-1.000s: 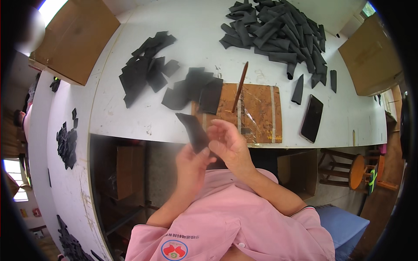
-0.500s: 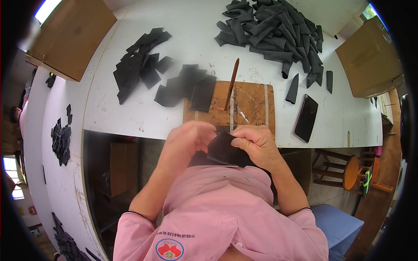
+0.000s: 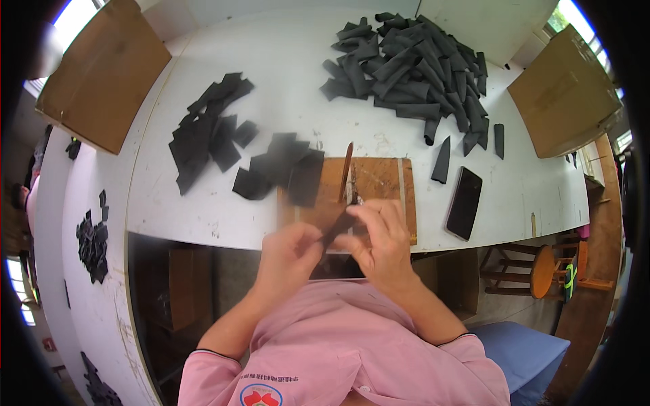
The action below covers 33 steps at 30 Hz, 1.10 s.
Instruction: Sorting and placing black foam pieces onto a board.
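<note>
Black strip (image 3: 336, 230) pinched between both hands, left (image 3: 290, 252), right (image 3: 380, 240), motion-blurred, partly hidden.

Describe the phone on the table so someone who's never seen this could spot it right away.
Start at the wooden cutting board at the near edge of the white table. Just right of it lies the phone, a flat dark slab. Unlike the matte black fabric pieces beyond, it is glossy, rigid and rectangular with rounded corners.
</note>
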### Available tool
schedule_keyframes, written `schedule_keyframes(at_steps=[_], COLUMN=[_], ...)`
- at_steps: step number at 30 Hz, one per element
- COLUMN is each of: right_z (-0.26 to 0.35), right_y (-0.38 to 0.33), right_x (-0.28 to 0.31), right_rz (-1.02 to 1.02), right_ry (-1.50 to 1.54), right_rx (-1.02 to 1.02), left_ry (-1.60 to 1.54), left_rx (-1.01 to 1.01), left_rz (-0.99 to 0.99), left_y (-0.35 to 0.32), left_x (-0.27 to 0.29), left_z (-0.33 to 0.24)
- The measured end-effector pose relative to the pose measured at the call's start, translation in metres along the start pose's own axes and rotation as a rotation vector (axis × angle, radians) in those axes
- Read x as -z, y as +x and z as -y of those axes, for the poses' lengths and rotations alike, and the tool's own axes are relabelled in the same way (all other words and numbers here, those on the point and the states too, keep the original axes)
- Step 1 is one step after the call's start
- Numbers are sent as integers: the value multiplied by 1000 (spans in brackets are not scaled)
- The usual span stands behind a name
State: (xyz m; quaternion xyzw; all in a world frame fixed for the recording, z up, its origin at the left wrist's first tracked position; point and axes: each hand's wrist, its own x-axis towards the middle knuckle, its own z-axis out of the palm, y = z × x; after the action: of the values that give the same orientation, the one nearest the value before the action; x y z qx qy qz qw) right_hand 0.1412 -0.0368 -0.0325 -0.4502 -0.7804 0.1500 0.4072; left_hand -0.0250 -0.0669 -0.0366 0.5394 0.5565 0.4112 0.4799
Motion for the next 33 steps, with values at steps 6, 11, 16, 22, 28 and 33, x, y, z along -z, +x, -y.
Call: schedule_keyframes(at_steps=[6, 11, 16, 22, 28, 33], right_z=[3, 2, -13, -10, -4, -16], right_y=[-8, -1, 1, -1, 0, -9], right_x=[-11, -28, -36, -22, -24, -26], right_rz=[7, -1, -119, 261, 321, 216], right_ry=[427, -128, -7, 1419, 1521, 1287], right_rx=[-136, 145, 46, -1000, -877, -857], left_ry=[150, 248, -803, -711, 103, -762], left_rx=[-219, -278, 195, 180, -236, 142], left_rz=[-227, -496, -165, 39, -432, -103], left_y=[1, 13, 25, 21, 24, 18], left_x=[-30, -36, -14, -6, -26, -18], left_z=[-2, 13, -7, 6, 13, -3])
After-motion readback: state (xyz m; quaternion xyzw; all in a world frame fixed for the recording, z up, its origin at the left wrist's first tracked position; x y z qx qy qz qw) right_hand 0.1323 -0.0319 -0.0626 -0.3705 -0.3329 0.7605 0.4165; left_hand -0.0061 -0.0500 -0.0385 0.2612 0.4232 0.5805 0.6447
